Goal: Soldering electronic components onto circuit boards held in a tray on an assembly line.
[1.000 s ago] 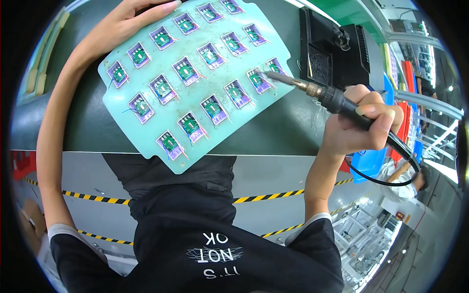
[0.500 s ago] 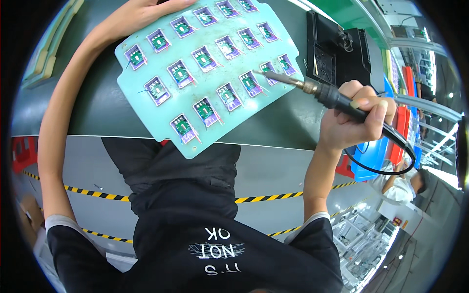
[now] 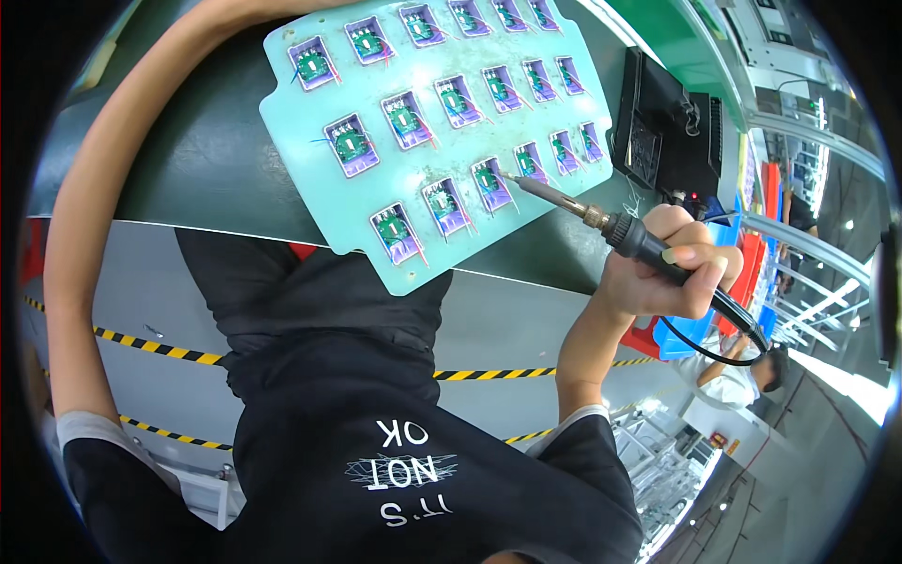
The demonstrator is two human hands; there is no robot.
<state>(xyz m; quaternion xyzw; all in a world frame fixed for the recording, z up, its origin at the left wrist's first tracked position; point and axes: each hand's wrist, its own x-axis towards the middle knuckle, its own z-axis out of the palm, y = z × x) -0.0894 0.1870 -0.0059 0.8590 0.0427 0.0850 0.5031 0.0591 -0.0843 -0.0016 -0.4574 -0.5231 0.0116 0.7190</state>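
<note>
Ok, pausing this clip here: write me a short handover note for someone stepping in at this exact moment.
Right hand: closed around the soldering iron, tip at a small circuit board in the near row of the light green tray.
Left hand: out of view past the top edge; the left arm reaches toward the tray's far left corner.
Things: tray lies on the dark bench, overhanging its near edge, with rows of small boards in purple pockets. Black solder station sits to the right.
Done: cannot tell which boards are soldered.
Left: check each joint closely before continuing.
</note>
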